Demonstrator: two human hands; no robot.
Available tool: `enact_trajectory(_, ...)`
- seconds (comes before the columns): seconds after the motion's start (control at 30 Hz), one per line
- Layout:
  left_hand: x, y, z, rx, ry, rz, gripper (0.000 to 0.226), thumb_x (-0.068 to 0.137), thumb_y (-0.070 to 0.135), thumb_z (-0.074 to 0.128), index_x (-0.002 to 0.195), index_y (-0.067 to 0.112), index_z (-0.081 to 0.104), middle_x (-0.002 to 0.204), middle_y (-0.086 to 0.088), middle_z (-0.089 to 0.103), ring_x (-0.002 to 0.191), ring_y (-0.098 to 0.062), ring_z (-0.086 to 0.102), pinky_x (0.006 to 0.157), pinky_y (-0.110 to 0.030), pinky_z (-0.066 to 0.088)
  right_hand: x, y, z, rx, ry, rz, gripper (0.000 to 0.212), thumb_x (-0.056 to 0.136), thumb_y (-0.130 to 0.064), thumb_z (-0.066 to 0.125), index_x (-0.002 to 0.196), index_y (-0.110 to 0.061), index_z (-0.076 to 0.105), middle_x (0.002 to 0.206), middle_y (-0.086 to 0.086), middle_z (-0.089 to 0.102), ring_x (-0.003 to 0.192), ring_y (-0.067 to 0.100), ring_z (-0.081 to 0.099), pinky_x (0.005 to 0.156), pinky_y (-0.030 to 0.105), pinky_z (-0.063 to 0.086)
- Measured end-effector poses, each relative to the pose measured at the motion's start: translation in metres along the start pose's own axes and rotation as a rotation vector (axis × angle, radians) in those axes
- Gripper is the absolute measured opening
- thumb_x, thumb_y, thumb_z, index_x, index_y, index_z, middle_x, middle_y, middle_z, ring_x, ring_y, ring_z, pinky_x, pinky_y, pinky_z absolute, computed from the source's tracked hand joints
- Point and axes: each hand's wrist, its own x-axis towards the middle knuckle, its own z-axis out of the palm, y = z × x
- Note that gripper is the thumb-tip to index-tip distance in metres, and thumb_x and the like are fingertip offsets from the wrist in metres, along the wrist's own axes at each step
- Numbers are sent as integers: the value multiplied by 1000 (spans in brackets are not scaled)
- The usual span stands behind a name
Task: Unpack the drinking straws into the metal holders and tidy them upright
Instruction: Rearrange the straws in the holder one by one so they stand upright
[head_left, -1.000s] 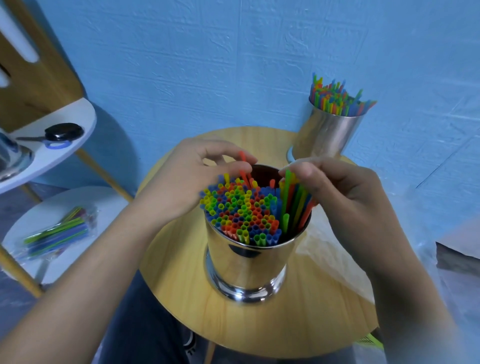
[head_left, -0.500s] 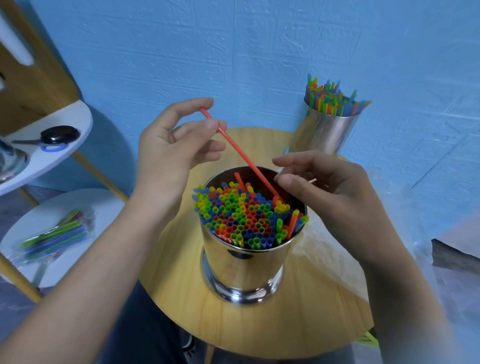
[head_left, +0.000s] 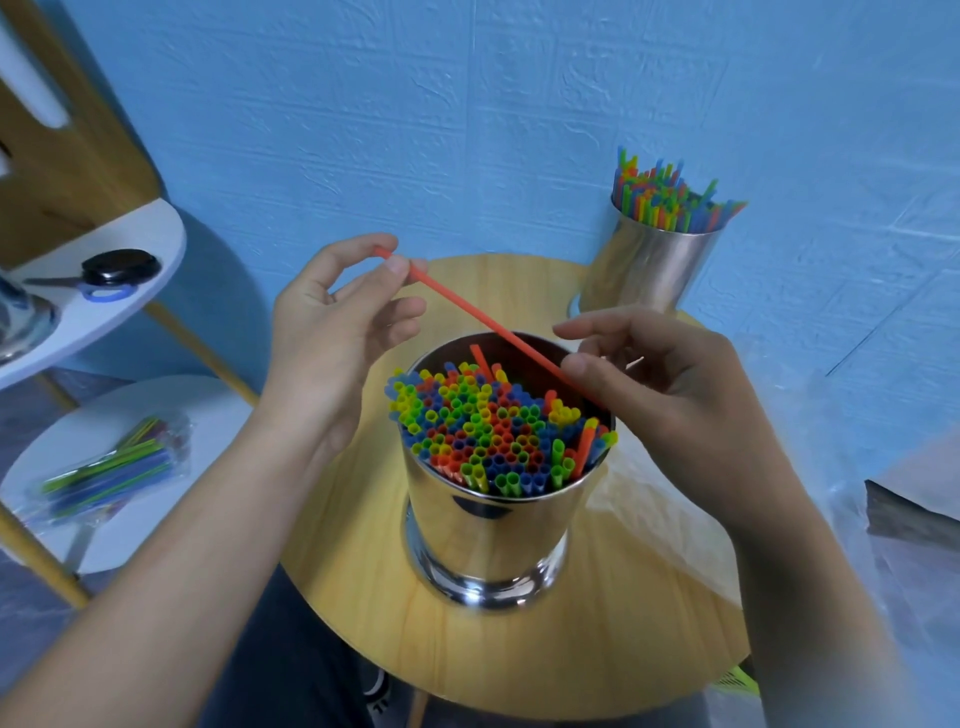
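On the round wooden table (head_left: 597, 649) stand two holders. The far metal holder (head_left: 647, 265), by the wall, is full, its straws splayed at the top. The near metal holder (head_left: 488, 525) is packed nearly full, with a gap along its back rim. A clear packet of straws (head_left: 111, 470) lies on the low white shelf (head_left: 171, 519) to our left, so we judge the unpacking unfinished. Our left hand (head_left: 332, 338) pinches the upper end of a red straw (head_left: 467, 306). Our right hand (head_left: 670, 379) sets its thumb against the lower stretch; we cannot tell whether it truly pinches. The straw slants into the near holder's mouth and is not yet upright.
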Motion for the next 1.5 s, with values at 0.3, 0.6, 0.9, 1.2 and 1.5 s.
enact_trajectory(0.3, 0, -3, -5, 12, 16, -26, 9, 98, 15, 65, 106, 18, 67, 93, -1, 78, 65, -10, 65, 66, -20, 55, -2, -2, 2, 4, 6, -12, 20, 95, -18, 72, 105, -35, 74, 87, -3, 75, 84, 24, 71, 75, 48, 57)
enact_trajectory(0.6, -8, 8, -6, 472, -380, 50, 16, 85, 35, 72, 98, 28, 78, 97, 0, 77, 86, -13, 72, 81, -27, 56, 2, -8, -9, 356, 435, -97, 18, 106, -21, 55, 94, -20, 69, 80, -4, 69, 64, 17, 52, 59, 21, 40)
enact_trajectory(0.9, -7, 24, -12, 699, -665, 167, 16, 89, 23, 68, 100, 29, 79, 104, 11, 75, 97, -7, 66, 92, -29, 51, 3, -3, 2, -12, 278, -98, 14, 105, -15, 57, 102, -27, 63, 83, -8, 70, 75, 10, 65, 67, 26, 49)
enact_trajectory(1.2, -9, 28, -2, 710, -724, 234, 20, 79, 31, 71, 97, 34, 80, 101, 16, 74, 107, -4, 63, 94, -14, 44, 0, 4, 8, -323, 200, -163, 24, 99, -34, 62, 121, -42, 67, 87, -21, 70, 83, 11, 64, 71, 25, 48)
enact_trajectory(1.5, -14, 23, 10, 703, -713, 251, 12, 79, 38, 80, 90, 42, 77, 95, 18, 73, 103, -1, 61, 90, -11, 42, 1, 0, 4, -228, 22, -143, 23, 95, -32, 64, 113, -44, 73, 91, -19, 67, 80, 13, 57, 70, 25, 45)
